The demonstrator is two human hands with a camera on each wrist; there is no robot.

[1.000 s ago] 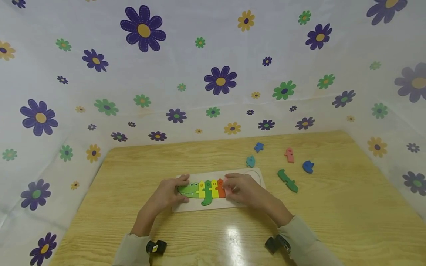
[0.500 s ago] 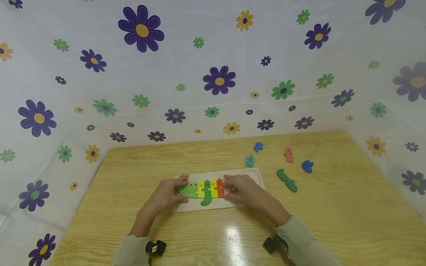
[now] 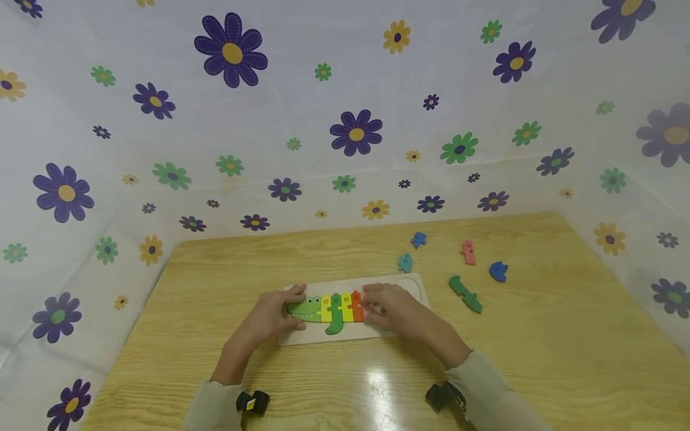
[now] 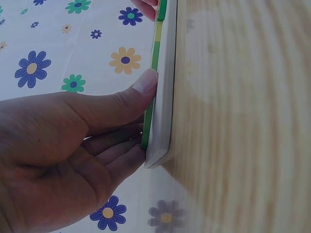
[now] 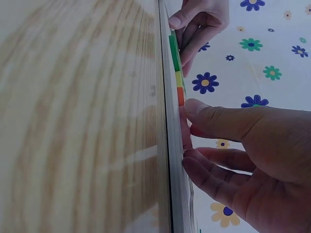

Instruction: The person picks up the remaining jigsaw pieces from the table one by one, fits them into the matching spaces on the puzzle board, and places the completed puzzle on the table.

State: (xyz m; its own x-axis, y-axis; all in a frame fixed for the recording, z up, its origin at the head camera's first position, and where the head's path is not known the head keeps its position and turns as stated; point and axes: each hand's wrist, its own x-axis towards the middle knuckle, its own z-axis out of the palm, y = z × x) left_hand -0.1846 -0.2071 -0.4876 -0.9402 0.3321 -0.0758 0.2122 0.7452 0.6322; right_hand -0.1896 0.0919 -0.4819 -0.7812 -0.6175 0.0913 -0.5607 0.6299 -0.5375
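A pale wooden puzzle board [image 3: 309,340] lies on the table, with a crocodile partly built in its recess. My left hand [image 3: 268,314] holds the green crocodile head piece [image 3: 306,309] at the board's left end, thumb on the near side and fingers on the far side. Beside the head sit yellow, green, yellow and orange-red [image 3: 357,307] pieces in a row. At that row's right end, my right hand [image 3: 401,306] pinches a pink puzzle piece [image 5: 185,128] between thumb and fingers. In the head view its fingers cover most of the pink piece.
Loose puzzle pieces lie right of and behind the board: a blue one [image 3: 418,240], a light blue one [image 3: 405,263], a pink one [image 3: 468,252], a dark blue one [image 3: 498,272] and a long green one [image 3: 466,294]. A flowered cloth [image 3: 302,120] hangs behind the table.
Both hands stay nearly in place on the board. The right fingers have shifted only very slightly at the pink piece, and the head view has moved a little.
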